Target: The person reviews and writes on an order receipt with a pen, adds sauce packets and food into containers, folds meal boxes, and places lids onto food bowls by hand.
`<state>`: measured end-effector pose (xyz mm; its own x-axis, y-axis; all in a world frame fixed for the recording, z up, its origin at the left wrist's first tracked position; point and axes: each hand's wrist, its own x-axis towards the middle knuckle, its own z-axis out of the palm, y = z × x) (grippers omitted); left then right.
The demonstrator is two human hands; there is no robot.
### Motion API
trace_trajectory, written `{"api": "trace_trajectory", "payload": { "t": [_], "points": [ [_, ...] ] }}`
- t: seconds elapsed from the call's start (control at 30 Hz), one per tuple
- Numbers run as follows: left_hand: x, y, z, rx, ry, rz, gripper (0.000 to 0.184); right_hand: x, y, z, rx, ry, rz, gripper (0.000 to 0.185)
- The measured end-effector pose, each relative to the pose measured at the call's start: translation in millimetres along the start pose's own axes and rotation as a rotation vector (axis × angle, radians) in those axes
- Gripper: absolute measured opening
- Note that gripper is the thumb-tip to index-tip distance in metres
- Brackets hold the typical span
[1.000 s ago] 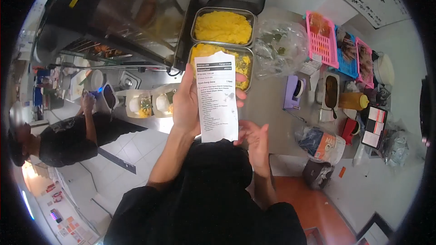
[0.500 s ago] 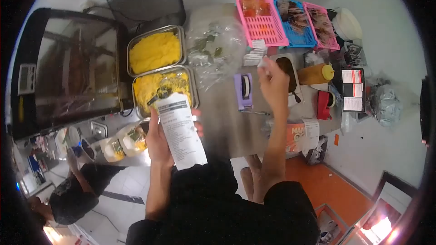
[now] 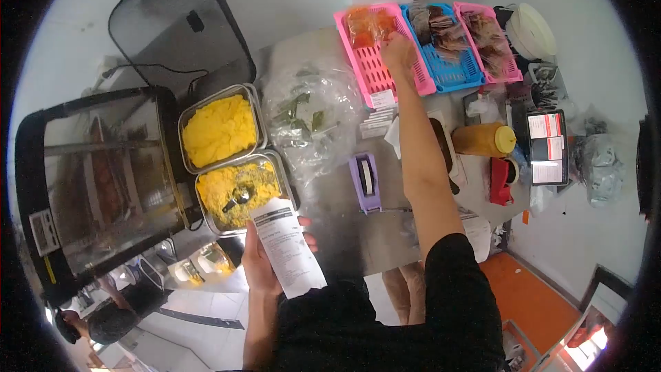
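Note:
My left hand [image 3: 260, 262] grips a long printed receipt [image 3: 289, 248], its thumb in front and fingertips showing past the far edge. My right arm stretches forward, and my right hand [image 3: 399, 54] is over the left pink basket [image 3: 375, 72], beside the packets of orange sauce [image 3: 370, 26] at its back end. The fingers of that hand are curled; what they hold, if anything, is hidden. Just beyond the receipt is a steel tray of yellow food [image 3: 213, 189] with a dark-handled utensil [image 3: 239, 196] in it. Another tray of yellow food [image 3: 219, 131] stands behind.
A blue basket [image 3: 454, 72] and a second pink basket [image 3: 506, 48] hold dark packets. Clear plastic bags [image 3: 313, 110] with green leaves, a purple tape dispenser [image 3: 365, 182], a yellow-capped bottle [image 3: 485, 140] and a red dispenser [image 3: 501, 180] stand about. A glass-fronted cabinet [image 3: 110, 186] is at left; a person [image 3: 117, 310] is beyond.
My right hand has moved forward from above the dark-filled container to the left pink basket. The receipt stays in my left hand. The camera view has shifted.

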<state>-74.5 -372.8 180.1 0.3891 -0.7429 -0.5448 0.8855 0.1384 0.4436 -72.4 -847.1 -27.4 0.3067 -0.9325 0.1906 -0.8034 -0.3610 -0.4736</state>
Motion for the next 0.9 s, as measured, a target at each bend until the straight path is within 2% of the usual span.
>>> {"api": "trace_trajectory", "payload": {
  "t": [0.07,0.27,0.37,0.57,0.77,0.9],
  "points": [
    [7.3,-1.8,-1.4,-0.001,0.034,-0.011,0.066,6.7,-3.6,13.4,-0.056,0.136,-0.032,0.025],
    [21.3,-2.3,-5.2,-0.022,0.075,-0.041,0.068,24.1,11.9,28.7,-0.206,0.025,-0.092,0.034],
    [23.8,-5.1,-9.3,-0.047,0.057,-0.052,0.068,26.1,16.9,25.9,-0.170,0.090,-0.151,0.039],
    [23.1,-8.6,-9.7,-0.067,0.062,-0.089,0.068,18.7,10.3,12.3,-0.208,0.044,-0.219,0.048],
    [19.6,-8.6,-5.2,-0.092,0.091,-0.073,0.068,46.2,37.3,43.7,-0.311,0.069,-0.305,0.031],
    [18.0,-5.8,-5.4,-0.095,0.118,-0.068,0.067,41.3,17.0,-4.4,0.048,-0.031,0.071,0.027]
  ]
}}
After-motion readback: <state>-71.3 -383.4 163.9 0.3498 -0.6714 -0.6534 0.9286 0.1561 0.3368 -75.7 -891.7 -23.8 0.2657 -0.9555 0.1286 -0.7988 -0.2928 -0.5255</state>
